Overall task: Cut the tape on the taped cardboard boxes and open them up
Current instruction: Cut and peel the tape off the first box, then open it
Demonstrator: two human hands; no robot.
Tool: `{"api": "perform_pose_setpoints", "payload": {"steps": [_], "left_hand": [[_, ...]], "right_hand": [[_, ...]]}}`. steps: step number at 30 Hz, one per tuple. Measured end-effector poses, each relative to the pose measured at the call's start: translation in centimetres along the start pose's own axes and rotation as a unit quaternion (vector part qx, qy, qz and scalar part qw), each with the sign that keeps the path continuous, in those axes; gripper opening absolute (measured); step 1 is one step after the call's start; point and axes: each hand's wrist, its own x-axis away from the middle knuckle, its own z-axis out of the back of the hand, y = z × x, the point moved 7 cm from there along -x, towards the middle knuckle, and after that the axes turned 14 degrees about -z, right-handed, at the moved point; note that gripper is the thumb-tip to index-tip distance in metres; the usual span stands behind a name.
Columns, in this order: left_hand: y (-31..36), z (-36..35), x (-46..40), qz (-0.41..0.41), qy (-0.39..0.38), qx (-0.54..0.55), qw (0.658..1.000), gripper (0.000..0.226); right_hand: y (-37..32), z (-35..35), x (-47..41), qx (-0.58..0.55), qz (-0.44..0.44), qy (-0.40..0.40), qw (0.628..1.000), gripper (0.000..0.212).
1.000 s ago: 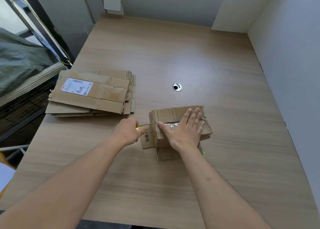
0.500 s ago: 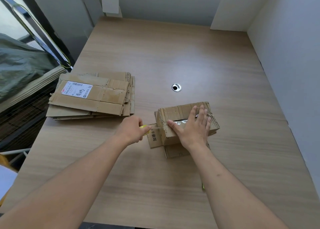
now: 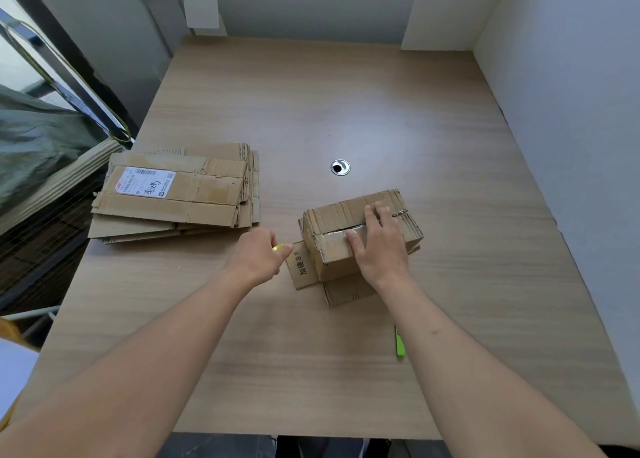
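Left arm: reaching forward from the lower left, forearm bare.
Left hand (image 3: pixel 259 257): curling into a loose fist, knuckles facing up, fingers closing around something yellow.
Right arm: stretching forward from the lower right.
Right hand (image 3: pixel 377 246): lying palm down, fingers spreading flat, thumb pointing left.

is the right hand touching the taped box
Touching. The head view shows the right hand lying flat on top of the taped cardboard box, its fingers spread across the tape strip with no gap visible.
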Motion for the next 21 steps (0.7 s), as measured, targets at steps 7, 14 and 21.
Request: {"api": "perform_pose_setpoints", "payload": {"steps": [7,14,21], "left_hand": [[0.3,-0.5,0.4,-0.001,0.003,0.002,1.0,0.04],[0.7,-1.1,1.6,0.014,0.017,0.025,0.999,0.04],[-0.1,-2.2,1.6,0.015,0.053,0.034,0.998,0.037]], "right_hand": [[1.8,1.7,3.4,-0.033,0.021,0.101,0.994,0.042],[6.7,1.8,7.0,-0.04,-0.091,0.133,0.986,0.043],[13.8,-2.7,9.3,-0.037,-0.275,0.016,0.96,0.038]]}}
